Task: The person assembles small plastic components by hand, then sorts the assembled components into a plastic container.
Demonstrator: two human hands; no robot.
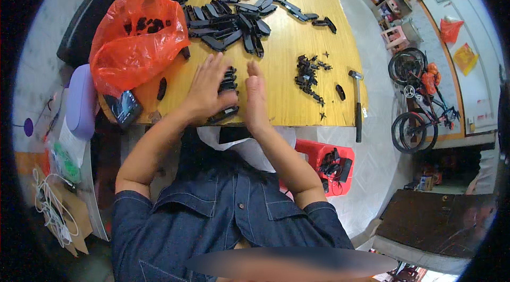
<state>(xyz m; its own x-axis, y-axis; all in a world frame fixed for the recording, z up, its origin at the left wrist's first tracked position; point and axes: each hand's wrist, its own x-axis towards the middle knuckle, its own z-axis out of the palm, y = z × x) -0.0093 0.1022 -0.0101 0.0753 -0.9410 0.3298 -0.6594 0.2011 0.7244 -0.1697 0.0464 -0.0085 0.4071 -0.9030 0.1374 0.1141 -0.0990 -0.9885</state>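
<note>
A row of black plastic pieces stands near the table's front edge, lined up between my two hands. My left hand rests along the left side of the row with its fingers stretched out, covering part of it. On the other side, my right hand is held edge-on with straight fingers, slightly apart from the pieces. Beyond the hands lies a loose heap of long black plastic pieces. To the right is a pile of small black parts, with a single black piece beside it.
A hammer lies at the table's right edge, its handle overhanging. A red plastic bag with black pieces and a phone-like screen occupy the left. Below right, a red stool bears black cables. A bicycle stands farther right.
</note>
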